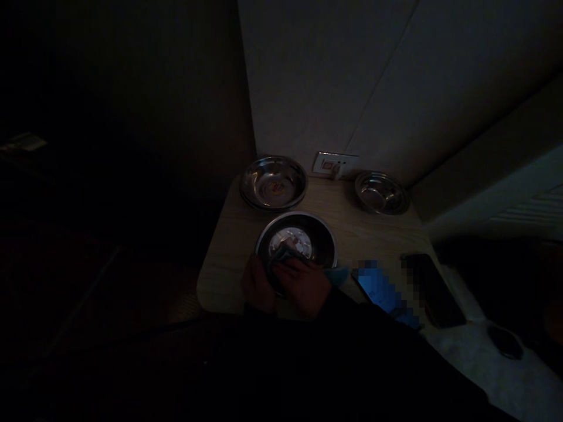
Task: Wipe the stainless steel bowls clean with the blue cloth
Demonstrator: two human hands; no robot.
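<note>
A shiny metal bowl [326, 237] stands on the small wooden table in front of me. My left hand [258, 284] is closed on the bowl's near left rim. My right hand [303, 284] reaches over the near rim, its fingers pressing a dark bluish cloth [281, 254] against the inside of the bowl. A light blue piece [336, 275], perhaps another end of the cloth, shows to the right of that hand. The picture is very dark, so the fingertips are hard to make out.
Stacked metal bowls [275, 181] sit at the table's back left, and more metal bowls [382, 193] at the back right. A wall socket [335, 164] holds a plug. A lit phone [380, 290] and a dark phone [433, 290] lie at the right of the table [224, 246].
</note>
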